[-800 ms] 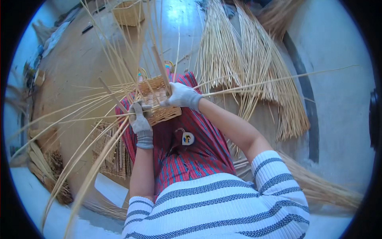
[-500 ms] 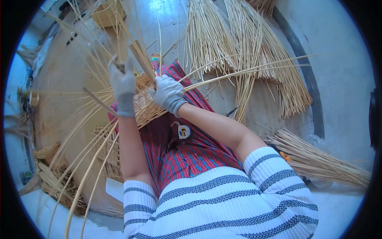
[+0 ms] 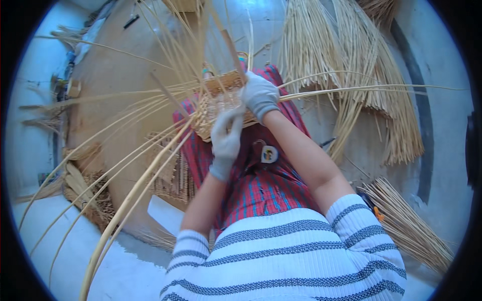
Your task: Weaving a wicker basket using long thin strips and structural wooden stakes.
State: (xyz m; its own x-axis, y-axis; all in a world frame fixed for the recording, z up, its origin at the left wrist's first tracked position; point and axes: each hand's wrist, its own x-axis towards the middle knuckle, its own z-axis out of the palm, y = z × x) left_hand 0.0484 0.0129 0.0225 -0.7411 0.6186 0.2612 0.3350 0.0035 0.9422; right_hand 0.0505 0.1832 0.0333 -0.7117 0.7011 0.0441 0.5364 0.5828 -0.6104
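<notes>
A partly woven wicker basket (image 3: 207, 113) rests on my lap, with long loose canes (image 3: 138, 108) fanning out from its far and left sides. My right hand (image 3: 259, 95), in a grey-white glove, is closed on the basket's right side. A flat wooden stake (image 3: 233, 55) rises beside its fingers. Over the basket's near edge, close to my right hand, is my gloved left hand (image 3: 226, 143). It is smeared by motion, so its grip and anything in it cannot be made out. More canes (image 3: 346, 90) stick out to the right past my right hand.
Large cane bundles (image 3: 311, 45) lie on the floor at the far right, and another bundle (image 3: 409, 223) lies near right. Woven wicker pieces (image 3: 170, 175) sit left of my lap. A box-shaped basket (image 3: 183, 5) stands at the far edge. Red striped cloth (image 3: 271, 193) covers my legs.
My left hand has come down from above the basket's far left to its near edge. My right hand keeps its hold on the basket. The whole view has shifted.
</notes>
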